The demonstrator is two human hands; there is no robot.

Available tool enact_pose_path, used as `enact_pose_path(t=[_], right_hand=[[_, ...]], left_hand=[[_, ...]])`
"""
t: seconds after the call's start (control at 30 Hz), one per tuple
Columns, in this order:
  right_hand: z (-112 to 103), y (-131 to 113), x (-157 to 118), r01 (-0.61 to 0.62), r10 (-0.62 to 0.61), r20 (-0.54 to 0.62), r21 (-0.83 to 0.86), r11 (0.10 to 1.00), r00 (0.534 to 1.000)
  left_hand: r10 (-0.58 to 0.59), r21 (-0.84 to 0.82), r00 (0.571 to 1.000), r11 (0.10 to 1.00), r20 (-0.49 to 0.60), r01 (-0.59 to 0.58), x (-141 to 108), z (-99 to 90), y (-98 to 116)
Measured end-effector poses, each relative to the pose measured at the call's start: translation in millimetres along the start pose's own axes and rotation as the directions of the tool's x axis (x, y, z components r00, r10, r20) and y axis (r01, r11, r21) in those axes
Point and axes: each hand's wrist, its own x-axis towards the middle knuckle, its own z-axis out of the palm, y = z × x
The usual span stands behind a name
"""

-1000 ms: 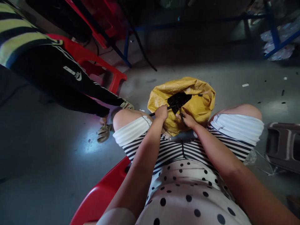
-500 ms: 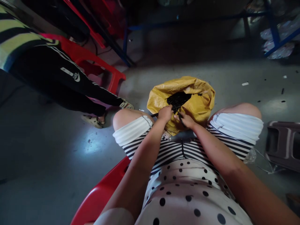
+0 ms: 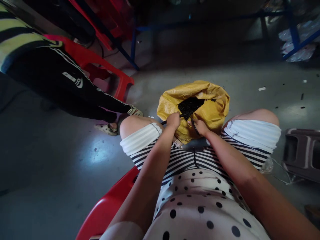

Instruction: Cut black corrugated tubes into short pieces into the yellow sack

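Observation:
A yellow woven sack [image 3: 170, 100] stands on the floor between my knees, its mouth rolled open. Dark pieces [image 3: 189, 106] lie inside it, too shadowed to make out singly. My left hand [image 3: 173, 120] is closed around a thin black strip [image 3: 163, 123], whose ends stick out on both sides of the fist at the sack's near rim. Closed too, my right hand [image 3: 200, 127] grips another black strip [image 3: 194, 125], slanting down toward me. The two strips come close together over the sack's mouth; I cannot tell if they are joined.
At left a person in black trousers [image 3: 75, 86] stands beside a red plastic chair [image 3: 120, 78]. A grey stool [image 3: 301, 153] is to the right. Blue metal frame legs [image 3: 293, 36] and plastic bags [image 3: 301, 51] are at the back. Small scraps [image 3: 262, 89] dot the floor.
My left hand has shifted slightly left, and more of its strip shows toward the right hand. The person's nearer foot has moved right.

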Motion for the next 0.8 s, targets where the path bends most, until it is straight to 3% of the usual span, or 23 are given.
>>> enact_pose_path(t=[0.27, 0.53, 0.8], right_hand=[[-3, -5, -3, -0.066, 0.067, 0.033, -0.027, 0.997, 0.997], [-6, -8, -5, -0.101, 0.099, -0.03, -0.071, 0.992, 0.995], [-5, -11, -9, -0.118, 0.112, 0.142, 0.035, 0.992, 0.984]], left_hand=[[0.018, 0.062, 1.0, 0.998, 0.025, -0.02, -2, -3.0, 3], [-0.022, 0.027, 0.999, 0.999, -0.028, 0.023, -4, -8.3, 0], [-0.001, -0.023, 0.999, 1.0, -0.055, 0.0, 0, -3.2, 0]])
